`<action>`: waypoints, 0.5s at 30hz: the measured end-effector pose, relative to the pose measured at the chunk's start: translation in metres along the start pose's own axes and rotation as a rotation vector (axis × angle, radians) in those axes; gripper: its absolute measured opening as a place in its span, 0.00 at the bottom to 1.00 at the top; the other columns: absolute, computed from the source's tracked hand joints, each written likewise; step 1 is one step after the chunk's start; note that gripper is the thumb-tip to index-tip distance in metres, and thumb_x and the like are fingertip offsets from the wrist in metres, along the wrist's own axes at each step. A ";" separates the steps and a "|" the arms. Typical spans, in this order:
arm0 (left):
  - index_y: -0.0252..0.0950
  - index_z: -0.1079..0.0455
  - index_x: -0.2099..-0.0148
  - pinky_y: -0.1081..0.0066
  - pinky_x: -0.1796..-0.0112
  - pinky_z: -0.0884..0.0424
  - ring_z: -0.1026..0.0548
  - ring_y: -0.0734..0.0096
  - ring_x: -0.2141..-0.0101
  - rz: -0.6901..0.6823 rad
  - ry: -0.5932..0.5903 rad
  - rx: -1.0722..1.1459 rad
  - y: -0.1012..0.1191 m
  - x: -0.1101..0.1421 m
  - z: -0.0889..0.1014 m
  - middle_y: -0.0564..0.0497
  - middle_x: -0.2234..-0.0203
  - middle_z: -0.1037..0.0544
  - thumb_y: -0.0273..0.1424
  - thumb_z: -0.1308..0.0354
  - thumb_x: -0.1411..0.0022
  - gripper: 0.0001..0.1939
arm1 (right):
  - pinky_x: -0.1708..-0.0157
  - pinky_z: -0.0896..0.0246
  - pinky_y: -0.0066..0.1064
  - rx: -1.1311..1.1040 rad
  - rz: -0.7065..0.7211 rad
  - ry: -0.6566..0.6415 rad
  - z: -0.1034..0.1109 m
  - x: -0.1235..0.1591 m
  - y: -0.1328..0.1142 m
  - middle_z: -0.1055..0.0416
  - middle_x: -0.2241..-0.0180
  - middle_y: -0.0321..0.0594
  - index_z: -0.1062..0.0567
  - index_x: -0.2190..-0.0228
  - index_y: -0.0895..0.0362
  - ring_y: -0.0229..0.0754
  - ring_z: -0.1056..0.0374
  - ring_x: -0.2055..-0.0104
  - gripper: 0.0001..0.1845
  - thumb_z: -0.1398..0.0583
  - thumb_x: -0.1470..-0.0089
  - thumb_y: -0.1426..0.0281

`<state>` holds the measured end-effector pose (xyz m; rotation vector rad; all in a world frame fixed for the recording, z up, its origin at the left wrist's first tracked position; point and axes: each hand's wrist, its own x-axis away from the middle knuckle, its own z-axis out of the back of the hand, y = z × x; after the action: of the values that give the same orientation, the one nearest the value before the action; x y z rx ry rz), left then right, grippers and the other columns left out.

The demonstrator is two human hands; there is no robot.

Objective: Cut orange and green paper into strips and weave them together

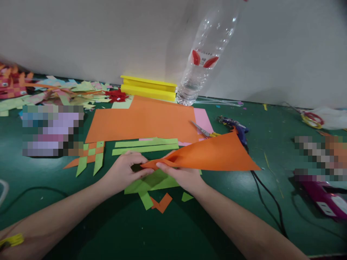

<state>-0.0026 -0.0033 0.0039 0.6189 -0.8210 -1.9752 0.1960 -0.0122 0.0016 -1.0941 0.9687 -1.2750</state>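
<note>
An orange sheet of paper (214,153) is held above the green table, its left end bent over and narrowed and its right part spread wide. My left hand (127,169) pinches the folded tip at the left end. My right hand (184,177) grips the same sheet a little further right, thumb on top, other fingers hidden beneath. Below both hands lies green paper (159,181), partly covered. Scraps of orange paper (164,203) and a green strip (145,200) lie nearer to me. Just beyond are two light green strips (146,146).
Behind lie an orange sheet (141,121), scissors (202,130) and a blue glue gun (240,131) with a black cord. A plastic bottle (206,57) stands against the wall beside yellow folded paper (148,88). Left are a woven paper fish (90,155) and paper scraps (81,86); right, a magenta power strip (322,200).
</note>
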 end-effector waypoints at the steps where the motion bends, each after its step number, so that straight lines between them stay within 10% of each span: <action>1: 0.37 0.33 0.76 0.71 0.69 0.39 0.33 0.69 0.74 0.011 0.002 -0.009 -0.001 0.000 0.000 0.54 0.82 0.31 0.43 0.45 0.39 0.18 | 0.61 0.29 0.38 -0.002 -0.008 -0.006 0.000 0.000 0.001 0.24 0.73 0.38 0.24 0.77 0.52 0.46 0.26 0.67 0.10 0.32 0.61 0.60; 15: 0.37 0.32 0.76 0.72 0.72 0.39 0.35 0.68 0.74 0.034 0.025 -0.083 -0.003 0.002 0.002 0.54 0.81 0.32 0.48 0.45 0.39 0.22 | 0.58 0.30 0.40 0.008 -0.126 -0.070 0.010 -0.003 -0.002 0.23 0.73 0.38 0.23 0.81 0.51 0.48 0.26 0.65 0.15 0.32 0.61 0.53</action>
<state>-0.0069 -0.0032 0.0026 0.5763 -0.7253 -1.9561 0.2055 -0.0084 0.0055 -1.2016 0.8529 -1.3313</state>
